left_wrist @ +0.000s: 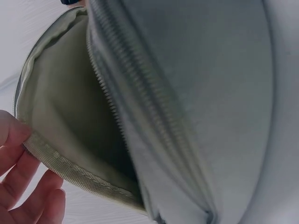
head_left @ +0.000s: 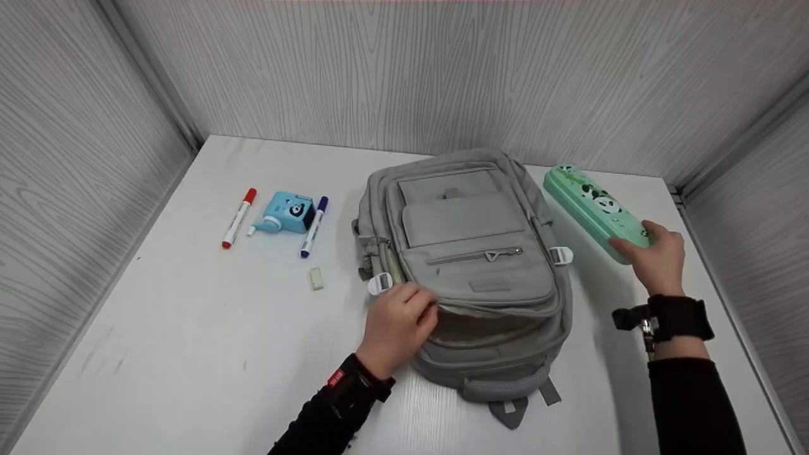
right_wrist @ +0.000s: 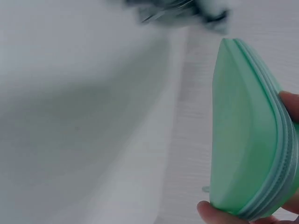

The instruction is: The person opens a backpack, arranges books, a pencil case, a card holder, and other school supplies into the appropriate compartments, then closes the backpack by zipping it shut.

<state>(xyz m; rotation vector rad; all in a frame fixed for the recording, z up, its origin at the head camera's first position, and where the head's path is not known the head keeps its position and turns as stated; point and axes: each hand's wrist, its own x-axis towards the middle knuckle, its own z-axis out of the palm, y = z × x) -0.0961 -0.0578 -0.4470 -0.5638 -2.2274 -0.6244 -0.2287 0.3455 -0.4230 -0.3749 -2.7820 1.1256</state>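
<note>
A grey backpack lies on the white table, its main pocket unzipped at the near end. My left hand pinches the edge of the opening at its left side; the left wrist view shows the thumb on the hem of the olive lining, the other fingers beneath. To the right of the backpack, my right hand grips the near end of a green zippered pencil case with panda pictures. The right wrist view shows the case's zipper and plain side, with fingers around its end.
Left of the backpack are a red marker, a blue panda pencil sharpener with a crank, a blue marker and a small pale eraser. Grey wood-grain panels enclose the table at the back and sides.
</note>
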